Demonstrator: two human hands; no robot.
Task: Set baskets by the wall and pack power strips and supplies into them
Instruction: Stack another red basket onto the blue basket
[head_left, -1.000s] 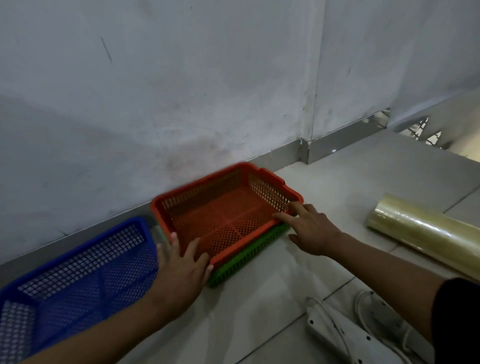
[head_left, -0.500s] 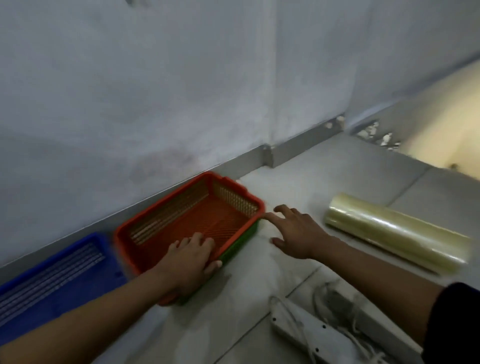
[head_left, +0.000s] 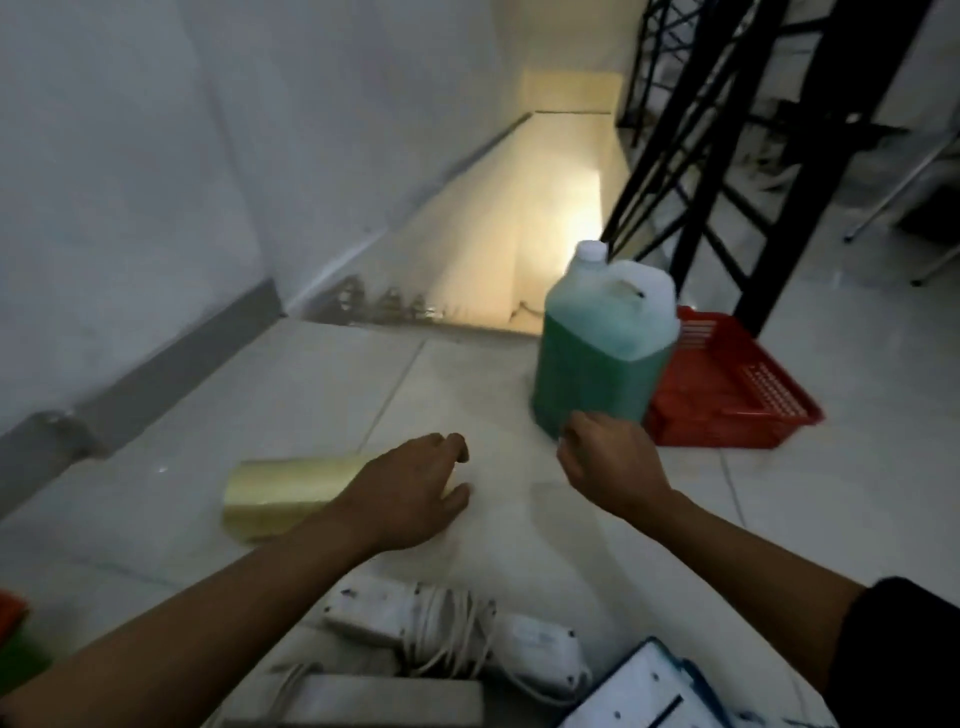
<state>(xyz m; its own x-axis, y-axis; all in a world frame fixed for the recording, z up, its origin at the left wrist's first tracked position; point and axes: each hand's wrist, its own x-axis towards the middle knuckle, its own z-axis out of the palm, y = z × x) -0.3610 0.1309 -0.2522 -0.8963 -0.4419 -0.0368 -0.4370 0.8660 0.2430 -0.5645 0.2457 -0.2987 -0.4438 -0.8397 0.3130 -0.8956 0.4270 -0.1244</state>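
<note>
A plastic jug of green liquid (head_left: 597, 353) with a white cap stands on the tiled floor. Behind it to the right lies a red basket (head_left: 737, 395). My right hand (head_left: 610, 462) hangs just in front of the jug's base, fingers curled and holding nothing. My left hand (head_left: 410, 493) hovers over the right end of a clear film roll (head_left: 280, 493) lying on the floor, fingers loosely spread and empty. White power strips with coiled cords (head_left: 441, 629) lie near my arms. At the left edge shows a corner of the orange and green baskets (head_left: 13, 634).
A grey-skirted wall (head_left: 156, 182) runs along the left. Beyond the tiles an open stairwell (head_left: 519, 218) drops away. A black metal frame (head_left: 727, 130) rises at the right, behind the red basket. A white, blue-edged object (head_left: 649, 696) sits at the bottom right.
The view has swung right, away from the orange and blue baskets by the wall. Both hands have left the orange basket; the jug and a second red basket have come into view.
</note>
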